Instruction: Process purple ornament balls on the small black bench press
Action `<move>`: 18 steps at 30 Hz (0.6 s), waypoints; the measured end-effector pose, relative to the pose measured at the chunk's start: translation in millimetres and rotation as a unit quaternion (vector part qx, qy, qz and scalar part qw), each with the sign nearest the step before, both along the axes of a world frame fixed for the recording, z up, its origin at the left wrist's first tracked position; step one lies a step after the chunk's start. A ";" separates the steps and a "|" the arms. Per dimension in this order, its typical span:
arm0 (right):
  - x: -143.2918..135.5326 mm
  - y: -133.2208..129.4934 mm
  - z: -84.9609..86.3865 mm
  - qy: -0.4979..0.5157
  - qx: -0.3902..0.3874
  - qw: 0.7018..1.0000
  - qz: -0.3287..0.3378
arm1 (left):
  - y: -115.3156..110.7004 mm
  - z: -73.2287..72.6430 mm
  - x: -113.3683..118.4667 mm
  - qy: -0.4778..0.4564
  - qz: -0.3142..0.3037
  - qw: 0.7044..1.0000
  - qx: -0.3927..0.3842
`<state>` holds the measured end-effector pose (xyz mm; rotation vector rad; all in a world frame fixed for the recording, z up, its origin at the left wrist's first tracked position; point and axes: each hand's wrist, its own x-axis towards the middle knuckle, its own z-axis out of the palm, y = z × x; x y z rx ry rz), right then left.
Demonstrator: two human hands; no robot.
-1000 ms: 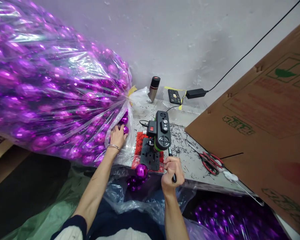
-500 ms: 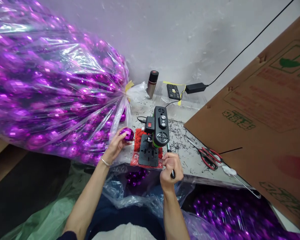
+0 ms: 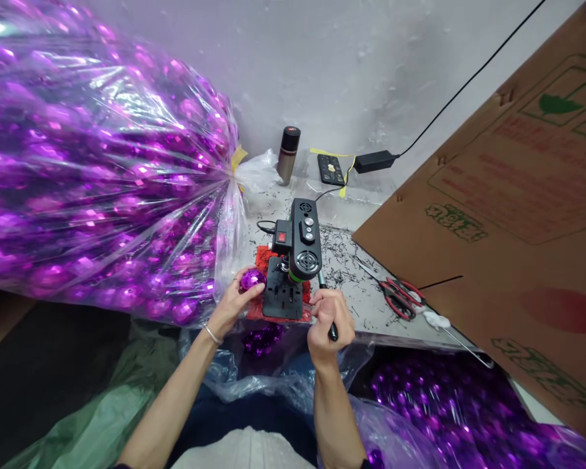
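Observation:
A shiny purple mirrored ball (image 3: 252, 280) is gripped in the fingers of my left hand (image 3: 235, 301), just left of a small black bench drill press (image 3: 306, 238). My right hand (image 3: 331, 320) is wrapped round the press's black-gripped lever (image 3: 333, 332), on the right side of the machine. Under the drill head sits a flat, slotted black base plate (image 3: 282, 301), resting on a red mat (image 3: 262, 257). The drill's lower tip is hidden beneath its head.
A bulging clear bag of purple balls (image 3: 127, 195) fills the left. Behind stand a thermos (image 3: 288, 156), a phone (image 3: 330, 169) and a power adapter (image 3: 375, 161). Red-handled scissors (image 3: 403, 298) lie before a cardboard box (image 3: 508, 215). Black shavings litter the table. More purple balls (image 3: 449, 404) are below right.
My left hand has turned the ball and brought it closer to the base plate's left edge. My right hand stays on the lever. The whole view has shifted slightly.

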<state>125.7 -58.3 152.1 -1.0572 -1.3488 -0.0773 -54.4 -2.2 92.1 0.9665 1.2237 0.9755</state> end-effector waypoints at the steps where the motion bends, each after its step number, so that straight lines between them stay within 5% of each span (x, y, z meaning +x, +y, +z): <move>1: 0.2 -0.1 -0.2 -0.002 0.000 1.000 0.001 | 1.6 -0.6 -3.4 0.008 0.009 1.000 0.005; 6: 0.1 -0.1 0.0 -0.003 0.002 1.000 0.005 | 7.1 -7.7 -9.6 0.094 0.039 0.994 0.049; 9: 0.0 0.0 0.1 -0.004 0.004 1.000 0.002 | 5.5 -9.0 -5.0 -0.037 0.020 0.999 0.004; 13: 0.0 0.0 0.5 -0.002 0.004 1.000 0.003 | 3.8 -2.2 -3.0 -0.231 -0.015 0.972 -0.046; 18: -0.3 0.0 2.0 0.004 0.003 1.000 0.003 | 4.4 -3.5 -4.7 -0.125 0.009 0.992 -0.025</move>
